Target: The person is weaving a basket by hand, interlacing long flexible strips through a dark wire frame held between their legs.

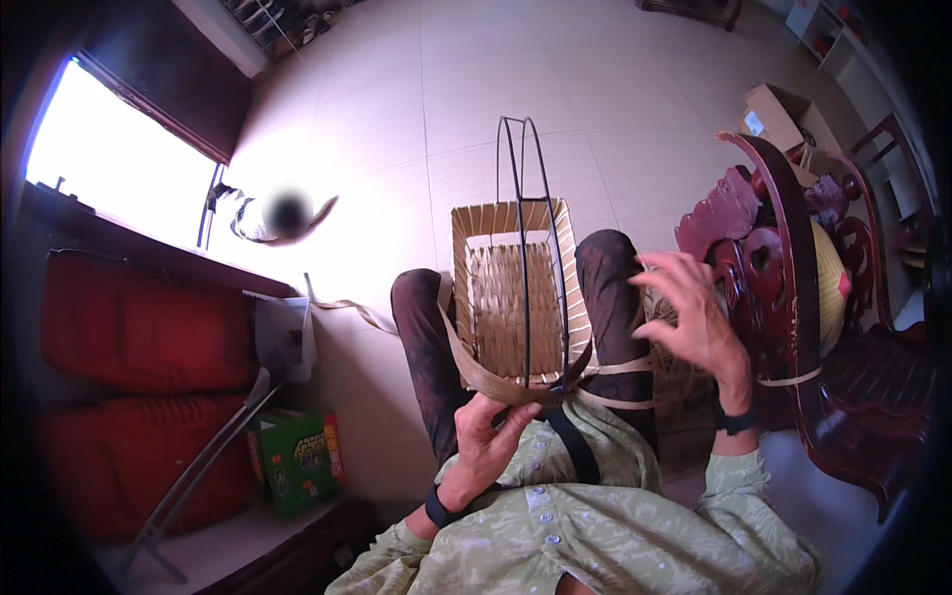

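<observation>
A woven rectangular basket (486, 297) with a tall black wire handle (523, 258) rests between the knees. My left hand (488, 436) grips a flat tan strip (474, 372) at the basket's near rim, thumb pressed against it. My right hand (684, 312) is raised beside the right knee, fingers spread and curved. Thin pale strips (620, 402) cross the right thigh; whether any touches the right fingers, I cannot tell.
A dark red carved wooden chair (793, 278) is at right, cardboard boxes (783, 119) behind it. At left are red stacked containers (149, 337), a green box (293, 456) and a metal-framed tool (283, 337). Another person (258, 218), blurred, is near the bright doorway.
</observation>
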A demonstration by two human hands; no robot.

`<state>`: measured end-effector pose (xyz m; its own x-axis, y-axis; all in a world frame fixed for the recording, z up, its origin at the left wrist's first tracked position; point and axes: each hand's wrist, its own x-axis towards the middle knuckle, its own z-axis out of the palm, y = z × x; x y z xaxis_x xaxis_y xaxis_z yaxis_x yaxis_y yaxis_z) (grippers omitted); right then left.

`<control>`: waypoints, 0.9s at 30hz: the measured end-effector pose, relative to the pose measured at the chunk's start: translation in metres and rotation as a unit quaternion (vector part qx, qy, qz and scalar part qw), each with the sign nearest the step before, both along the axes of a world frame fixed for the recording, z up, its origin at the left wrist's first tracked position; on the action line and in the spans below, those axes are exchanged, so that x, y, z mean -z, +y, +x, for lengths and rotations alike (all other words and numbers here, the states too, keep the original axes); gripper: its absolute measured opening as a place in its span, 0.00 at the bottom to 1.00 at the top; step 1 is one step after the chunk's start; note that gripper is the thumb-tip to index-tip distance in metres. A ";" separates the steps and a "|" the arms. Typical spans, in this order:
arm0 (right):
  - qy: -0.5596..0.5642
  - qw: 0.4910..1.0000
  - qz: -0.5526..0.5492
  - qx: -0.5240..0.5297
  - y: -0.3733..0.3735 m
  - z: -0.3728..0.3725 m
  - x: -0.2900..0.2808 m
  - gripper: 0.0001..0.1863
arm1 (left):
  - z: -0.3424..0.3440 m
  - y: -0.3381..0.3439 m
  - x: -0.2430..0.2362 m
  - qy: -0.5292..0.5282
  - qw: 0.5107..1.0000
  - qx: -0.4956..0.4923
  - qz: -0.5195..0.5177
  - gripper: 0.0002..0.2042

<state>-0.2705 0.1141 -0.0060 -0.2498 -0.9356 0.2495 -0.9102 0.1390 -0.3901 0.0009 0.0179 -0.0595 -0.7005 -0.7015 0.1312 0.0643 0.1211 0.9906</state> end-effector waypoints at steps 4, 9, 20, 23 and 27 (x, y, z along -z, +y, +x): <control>-0.146 0.966 -0.043 -0.206 -0.019 0.055 -0.012 0.17 | 0.002 -0.002 0.002 -0.004 0.999 -0.004 0.033 0.10; -0.179 0.961 -0.093 -0.192 -0.012 0.059 0.020 0.08 | 0.001 -0.001 0.000 -0.022 1.000 -0.003 0.005 0.09; -0.096 0.988 -0.111 0.048 0.011 0.002 -0.020 0.06 | -0.005 0.001 -0.006 0.032 0.995 -0.022 0.096 0.08; -0.085 0.986 -0.060 -0.127 0.003 0.048 -0.008 0.13 | -0.006 0.000 -0.003 0.039 0.993 -0.025 0.112 0.07; -0.060 0.982 -0.128 -0.128 -0.008 0.078 0.005 0.12 | -0.006 0.003 -0.004 0.047 0.990 -0.028 0.128 0.07</control>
